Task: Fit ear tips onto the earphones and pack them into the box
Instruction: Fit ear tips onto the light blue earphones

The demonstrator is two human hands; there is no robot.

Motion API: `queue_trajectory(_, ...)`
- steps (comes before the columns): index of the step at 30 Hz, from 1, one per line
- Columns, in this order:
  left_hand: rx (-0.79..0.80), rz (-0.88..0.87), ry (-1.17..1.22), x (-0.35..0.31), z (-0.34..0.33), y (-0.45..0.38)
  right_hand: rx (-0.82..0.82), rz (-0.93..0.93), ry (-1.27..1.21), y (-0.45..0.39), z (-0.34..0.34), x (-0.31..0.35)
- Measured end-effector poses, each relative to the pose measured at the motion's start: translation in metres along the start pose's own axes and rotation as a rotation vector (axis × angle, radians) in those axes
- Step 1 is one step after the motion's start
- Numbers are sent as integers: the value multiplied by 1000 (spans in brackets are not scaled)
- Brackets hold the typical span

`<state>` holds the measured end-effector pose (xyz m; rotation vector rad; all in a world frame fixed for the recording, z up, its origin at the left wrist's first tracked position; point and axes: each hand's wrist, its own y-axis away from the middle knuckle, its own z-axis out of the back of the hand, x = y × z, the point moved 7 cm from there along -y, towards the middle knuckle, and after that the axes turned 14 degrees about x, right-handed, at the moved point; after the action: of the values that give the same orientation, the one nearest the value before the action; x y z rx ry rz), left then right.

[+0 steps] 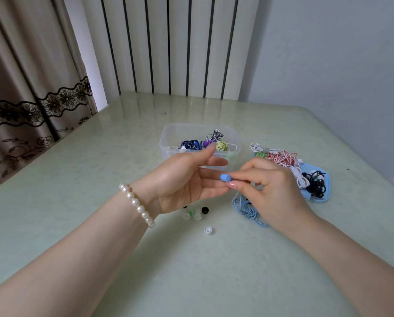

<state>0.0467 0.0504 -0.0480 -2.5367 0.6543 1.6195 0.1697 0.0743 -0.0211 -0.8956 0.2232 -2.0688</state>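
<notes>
My right hand [276,193] pinches a light blue earbud [225,177] between thumb and forefinger, above the table's middle. Its blue cable [246,210] trails down under that hand onto the table. My left hand [186,181] is held palm up beside it, fingers straight, fingertips touching the earbud. Loose ear tips lie below the hands: a black one [205,210], two translucent ones [191,216] and a white one [207,230]. A clear plastic box [168,138] behind the hands holds several coiled earphones.
A blue lid [321,197] at the right carries a heap of tangled earphones [283,159] in red, white, green and black. The pale green table [99,179] meets a curtain at the left and a radiator at the back.
</notes>
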Motion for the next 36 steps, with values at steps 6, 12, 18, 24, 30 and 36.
queue_trajectory(6, 34, 38, -9, 4, -1, -1, 5, 35, 45, 1, -2, 1)
queue_trajectory(12, 38, 77, -12, 9, 1, -3, 81, 301, 418, 4, -15, 23)
queue_trajectory(18, -66, 33, -315, -5, 23, 1, 49, 61, 9, 2, -9, 4)
queue_trajectory(24, -204, 42, -1039, -36, 52, 18, 66, -308, -590, 1, -15, -29)
queue_trajectory(30, -112, 244, -1310, -27, 56, 20, 97, -346, -643, 1, -24, -27)
queue_trajectory(36, 19, 298, -1412, -14, 39, 15, 114, -333, -642, 2, -25, -25)
